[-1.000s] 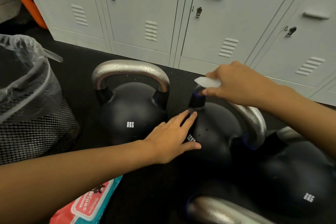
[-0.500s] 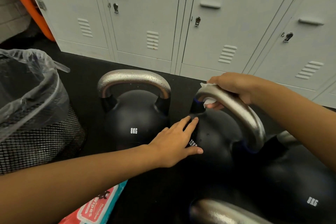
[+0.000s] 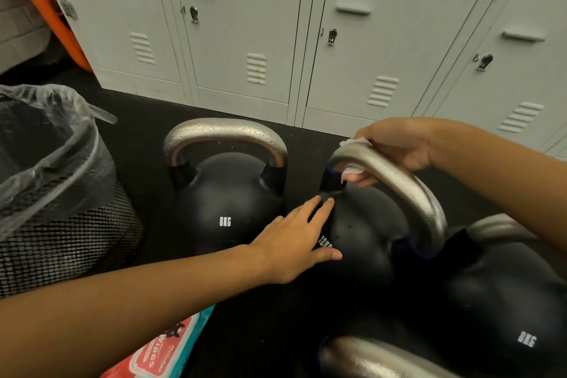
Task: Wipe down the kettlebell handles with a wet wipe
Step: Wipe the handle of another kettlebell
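Observation:
Black kettlebells with silver handles stand on the dark floor. My right hand [image 3: 395, 146] grips a white wet wipe [image 3: 352, 170] wrapped round the far end of the middle kettlebell's handle [image 3: 408, 190]. My left hand [image 3: 294, 239] rests flat with straight fingers on that kettlebell's black body [image 3: 365, 233]. To its left stands an 8KG kettlebell [image 3: 225, 196] whose handle looks wet. Another 8KG kettlebell [image 3: 506, 310] sits at the right, and a fourth handle [image 3: 377, 359] shows at the bottom edge.
A mesh bin [image 3: 61, 224] lined with a clear bag stands at the left. A red and teal wipes pack [image 3: 162, 350] lies on the floor under my left forearm. Grey lockers [image 3: 276, 34] close off the far side.
My right hand came down from above the handle and closed the wipe round its far end. My left hand stayed on the kettlebell body. The view tilted up slightly.

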`<state>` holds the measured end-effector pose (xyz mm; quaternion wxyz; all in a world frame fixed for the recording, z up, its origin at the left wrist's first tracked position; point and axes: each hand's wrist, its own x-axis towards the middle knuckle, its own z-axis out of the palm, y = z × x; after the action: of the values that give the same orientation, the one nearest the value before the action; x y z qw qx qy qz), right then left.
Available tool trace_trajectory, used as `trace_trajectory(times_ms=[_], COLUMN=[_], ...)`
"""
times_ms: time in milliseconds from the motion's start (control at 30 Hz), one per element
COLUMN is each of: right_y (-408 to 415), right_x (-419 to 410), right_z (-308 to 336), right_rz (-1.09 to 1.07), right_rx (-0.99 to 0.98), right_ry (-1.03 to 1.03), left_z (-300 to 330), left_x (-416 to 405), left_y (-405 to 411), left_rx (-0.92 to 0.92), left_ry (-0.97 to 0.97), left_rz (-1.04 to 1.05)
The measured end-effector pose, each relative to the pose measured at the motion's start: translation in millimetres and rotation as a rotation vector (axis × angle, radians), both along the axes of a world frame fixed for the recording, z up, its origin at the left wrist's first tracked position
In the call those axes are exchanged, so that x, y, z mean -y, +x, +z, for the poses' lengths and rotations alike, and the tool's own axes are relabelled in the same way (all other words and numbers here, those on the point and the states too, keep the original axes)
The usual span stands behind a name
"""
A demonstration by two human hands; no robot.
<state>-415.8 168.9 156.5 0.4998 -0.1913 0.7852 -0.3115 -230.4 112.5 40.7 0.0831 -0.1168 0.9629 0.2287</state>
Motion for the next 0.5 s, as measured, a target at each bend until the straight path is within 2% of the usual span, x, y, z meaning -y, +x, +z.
trace_trajectory(times_ms=[333,400,500], right_y=[15,15,15], right_x=[-58,-61,-48], right_z=[-7,-8,-9], right_rz=[0.311,0.325,0.293], right_rx=[-0.722,-0.760,-0.706], right_ry=[-0.163,-0.173,-0.152], left_z=[-2,-2,-2], left_x=[-1,-1,-1], left_y=[0,0,-1], left_rx=[-0.008,-0.004,0.005], left_ry=[-0.004,0.002,0.002], left_rz=[0.007,0.008,0.002])
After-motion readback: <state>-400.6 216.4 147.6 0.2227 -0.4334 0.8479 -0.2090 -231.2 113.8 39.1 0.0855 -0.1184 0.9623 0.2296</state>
